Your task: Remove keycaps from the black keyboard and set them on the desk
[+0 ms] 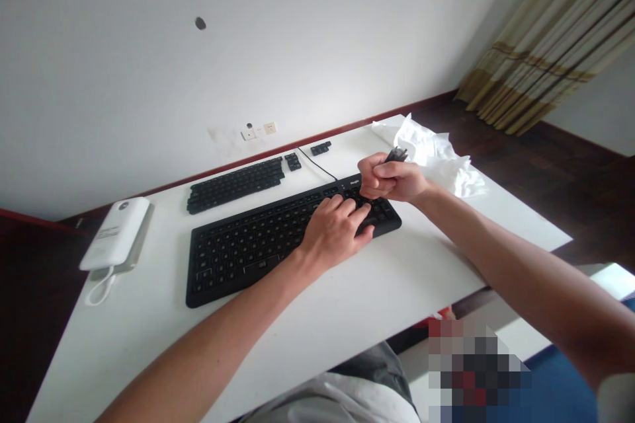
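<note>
While I am resting the bare left hand [333, 228], fingers half open, on the long black plastic keyboard [238, 252] on the white table [342, 317], I am gripping a dark ridged thing [397, 154] in the bare right hand [391, 178], fingers tightly closed.

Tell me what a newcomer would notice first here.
First, probably the black keyboard on the white table, with the left hand resting on it and the right hand closed around a dark object over its right part. Behind it, black keys lie in separate blocks near the wall. Next, likely, comes the crumpled white sheet at the table's far right.
</note>
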A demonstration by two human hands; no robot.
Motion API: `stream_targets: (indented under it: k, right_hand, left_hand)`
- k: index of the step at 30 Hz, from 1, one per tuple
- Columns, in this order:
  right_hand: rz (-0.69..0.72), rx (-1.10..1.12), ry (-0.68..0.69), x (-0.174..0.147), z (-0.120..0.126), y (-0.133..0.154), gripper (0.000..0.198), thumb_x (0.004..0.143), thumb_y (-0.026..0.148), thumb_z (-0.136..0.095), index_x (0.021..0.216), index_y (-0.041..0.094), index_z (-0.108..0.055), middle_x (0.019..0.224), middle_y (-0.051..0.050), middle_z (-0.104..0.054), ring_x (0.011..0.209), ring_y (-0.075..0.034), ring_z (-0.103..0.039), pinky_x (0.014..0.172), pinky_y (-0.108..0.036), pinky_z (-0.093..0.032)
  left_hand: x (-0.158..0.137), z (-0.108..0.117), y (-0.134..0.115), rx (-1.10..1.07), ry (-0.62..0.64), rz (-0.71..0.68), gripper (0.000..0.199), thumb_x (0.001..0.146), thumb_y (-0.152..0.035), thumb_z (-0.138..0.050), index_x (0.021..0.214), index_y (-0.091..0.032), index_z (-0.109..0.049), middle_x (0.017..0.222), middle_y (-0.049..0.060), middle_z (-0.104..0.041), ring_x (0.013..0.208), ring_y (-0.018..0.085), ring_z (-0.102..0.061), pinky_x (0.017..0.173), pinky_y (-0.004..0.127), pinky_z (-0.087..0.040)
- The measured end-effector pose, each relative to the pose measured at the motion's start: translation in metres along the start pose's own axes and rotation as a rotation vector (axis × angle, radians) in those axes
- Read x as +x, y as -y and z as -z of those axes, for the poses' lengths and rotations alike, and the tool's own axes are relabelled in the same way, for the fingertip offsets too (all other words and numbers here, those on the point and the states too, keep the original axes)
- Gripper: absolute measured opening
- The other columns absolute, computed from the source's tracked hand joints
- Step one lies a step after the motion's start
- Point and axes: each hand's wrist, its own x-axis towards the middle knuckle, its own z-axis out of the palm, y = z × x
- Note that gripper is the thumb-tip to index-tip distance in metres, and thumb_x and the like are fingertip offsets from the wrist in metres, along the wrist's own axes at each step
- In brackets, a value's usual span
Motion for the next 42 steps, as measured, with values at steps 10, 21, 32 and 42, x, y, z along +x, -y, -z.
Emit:
stream_targets:
  k: [10,21,32,42]
  right_hand:
    - [0.01,0.182,-0.214,0.002,0.012,0.0,0.032,0.084,0.04,-0.064,0.065,0.022,-0.044,0.045,0.013,-0.01,0.039,-0.007,-0.009,0.043,-0.022,-0.026]
    - [0.069,0.248,-0.603,0.012,0.011,0.01,0.023,0.078,0.028,-0.067,0.07,0.022,-0.047,0.048,0.011,-0.019,0.044,-0.009,-0.015,0.044,-0.021,-0.029]
    - [0.044,0.253,-0.736,0.013,0.008,0.006,0.022,0.078,0.025,-0.07,0.072,0.021,-0.049,0.046,0.013,-0.021,0.043,-0.007,-0.016,0.04,-0.021,-0.025]
    - [0.014,0.186,-0.716,0.013,0.003,0.007,0.027,0.08,0.029,-0.072,0.073,0.023,-0.046,0.048,0.012,-0.021,0.043,-0.008,-0.016,0.039,-0.022,-0.025]
  left_hand:
    - [-0.001,-0.002,0.0,-0.008,0.006,0.0,0.042,0.1,-0.04,-0.057,0.135,-0.019,-0.067,0.097,0.008,-0.067,0.098,0.027,-0.057,0.09,0.042,-0.047]
    - [0.007,0.006,0.0,-0.068,-0.016,0.06,0.056,0.09,-0.041,-0.071,0.14,-0.019,-0.059,0.113,0.008,-0.059,0.106,0.026,-0.054,0.099,0.041,-0.047]
    - [0.03,-0.005,-0.002,-0.081,-0.032,0.105,0.047,0.084,-0.053,-0.077,0.113,-0.016,-0.071,0.106,0.01,-0.06,0.108,0.029,-0.054,0.098,0.044,-0.049]
    - [0.028,-0.012,-0.003,-0.192,-0.07,0.166,0.044,0.081,-0.046,-0.083,0.112,-0.017,-0.069,0.108,0.009,-0.062,0.106,0.028,-0.058,0.096,0.044,-0.051]
